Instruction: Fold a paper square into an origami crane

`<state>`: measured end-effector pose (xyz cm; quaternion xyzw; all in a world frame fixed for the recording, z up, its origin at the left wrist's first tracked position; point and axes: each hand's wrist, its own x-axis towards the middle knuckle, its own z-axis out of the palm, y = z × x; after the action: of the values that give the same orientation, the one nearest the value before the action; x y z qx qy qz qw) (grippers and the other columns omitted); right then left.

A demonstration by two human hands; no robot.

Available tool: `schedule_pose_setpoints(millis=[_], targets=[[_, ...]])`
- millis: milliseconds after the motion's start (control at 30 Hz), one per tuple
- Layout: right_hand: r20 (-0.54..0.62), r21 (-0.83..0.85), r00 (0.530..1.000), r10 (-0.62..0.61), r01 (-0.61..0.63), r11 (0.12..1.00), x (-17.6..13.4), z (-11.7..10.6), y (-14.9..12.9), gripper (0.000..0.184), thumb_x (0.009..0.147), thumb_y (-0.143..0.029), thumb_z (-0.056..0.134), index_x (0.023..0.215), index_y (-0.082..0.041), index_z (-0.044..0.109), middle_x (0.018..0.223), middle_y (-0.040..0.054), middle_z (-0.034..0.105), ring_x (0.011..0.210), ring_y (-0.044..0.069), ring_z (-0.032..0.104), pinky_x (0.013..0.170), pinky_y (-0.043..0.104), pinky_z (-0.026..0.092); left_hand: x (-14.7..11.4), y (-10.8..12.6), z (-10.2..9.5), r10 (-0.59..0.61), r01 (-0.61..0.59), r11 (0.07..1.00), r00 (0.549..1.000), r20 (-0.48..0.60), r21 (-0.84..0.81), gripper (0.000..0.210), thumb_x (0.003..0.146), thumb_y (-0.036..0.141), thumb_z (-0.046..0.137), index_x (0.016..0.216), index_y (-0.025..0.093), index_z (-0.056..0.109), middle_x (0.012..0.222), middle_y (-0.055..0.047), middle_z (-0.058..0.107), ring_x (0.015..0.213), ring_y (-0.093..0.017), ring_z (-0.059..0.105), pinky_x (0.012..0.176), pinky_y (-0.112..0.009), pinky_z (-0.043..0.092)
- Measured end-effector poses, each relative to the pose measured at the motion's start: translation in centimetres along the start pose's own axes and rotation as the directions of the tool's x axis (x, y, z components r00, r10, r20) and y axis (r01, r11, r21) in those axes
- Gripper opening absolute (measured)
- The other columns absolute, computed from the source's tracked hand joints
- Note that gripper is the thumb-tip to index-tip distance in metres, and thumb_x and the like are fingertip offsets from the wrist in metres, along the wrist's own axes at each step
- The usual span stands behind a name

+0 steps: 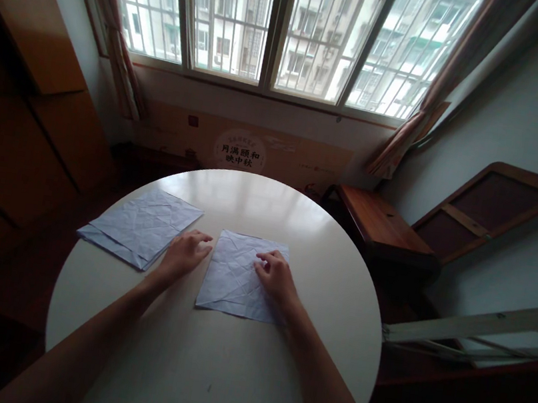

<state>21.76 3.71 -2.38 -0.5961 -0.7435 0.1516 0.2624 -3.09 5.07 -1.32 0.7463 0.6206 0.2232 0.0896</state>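
Note:
A creased, pale blue folded cloth [236, 277] lies flat in front of me on the round white table [204, 367]. My right hand [276, 275] is over its right side, fingers bent and a little apart, with nothing visible between them; whether the fingertips touch the cloth I cannot tell. Just off its left edge is my left hand [187, 251], fingers stretched towards it and holding nothing. Farther left, a larger folded stack of the same pale blue cloth [139, 222] rests near the table's edge, its layers showing along the front. My left hand hides part of the stack's right side.
Beyond the table stands a long printed cardboard panel [168, 132] beneath a barred window [275, 27]. A low wooden bench [382, 218] is at the back right, near a leaning wooden frame [496, 202]. Wooden cabinets [39, 147] line the left side.

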Motion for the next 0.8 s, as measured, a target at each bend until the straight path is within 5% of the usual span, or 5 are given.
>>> schedule_pose_setpoints(millis=[200, 533, 700, 800], targets=[[0.041, 0.040, 0.999, 0.003, -0.005, 0.999, 0.0, 0.4, 0.2, 0.025, 0.086, -0.026, 0.054, 0.104, -0.017, 0.069, 0.090, 0.0050, 0.060, 0.078, 0.014, 0.059, 0.079, 0.024, 0.046, 0.4, -0.3, 0.1, -0.104, 0.103, 0.995, 0.994, 0.032, 0.012, 0.024, 0.084, 0.032, 0.052, 0.093, 0.021, 0.071, 0.094, -0.005, 0.069, 0.092, -0.022, 0.062, 0.081, -0.032, 0.045], [0.032, 0.050, 0.999, -0.016, 0.014, 0.999, -0.1, 0.5, 0.1, 0.023, 0.084, -0.026, 0.058, 0.102, -0.019, 0.070, 0.087, 0.0050, 0.057, 0.076, 0.014, 0.056, 0.078, 0.027, 0.044, -0.6, 1.5, 2.1, -0.054, 0.045, 0.987, 0.997, 0.051, 0.153, 0.037, 0.086, 0.044, 0.052, 0.114, 0.023, 0.062, 0.122, -0.011, 0.054, 0.112, -0.028, 0.047, 0.093, -0.042, 0.034], [0.020, 0.050, 0.999, -0.028, 0.027, 0.998, -0.1, 0.7, 0.2, 0.023, 0.083, -0.025, 0.059, 0.103, -0.020, 0.070, 0.086, 0.0046, 0.057, 0.077, 0.015, 0.056, 0.077, 0.027, 0.044, -0.3, 1.0, 2.5, -0.045, 0.045, 0.999, 0.999, 0.007, -0.011, 0.039, 0.084, 0.039, 0.056, 0.118, 0.022, 0.060, 0.119, -0.011, 0.057, 0.114, -0.030, 0.049, 0.095, -0.043, 0.034], [0.014, 0.058, 0.999, -0.043, 0.042, 0.997, -0.1, 0.8, 0.3, 0.023, 0.083, -0.025, 0.059, 0.103, -0.020, 0.070, 0.086, 0.0043, 0.058, 0.074, 0.014, 0.056, 0.076, 0.027, 0.044, 0.1, 0.6, 2.5, -0.028, 0.029, 0.948, 1.000, 0.007, -0.316, 0.051, 0.079, 0.035, 0.061, 0.127, 0.018, 0.053, 0.104, -0.010, 0.064, 0.103, -0.027, 0.058, 0.088, -0.040, 0.043]])
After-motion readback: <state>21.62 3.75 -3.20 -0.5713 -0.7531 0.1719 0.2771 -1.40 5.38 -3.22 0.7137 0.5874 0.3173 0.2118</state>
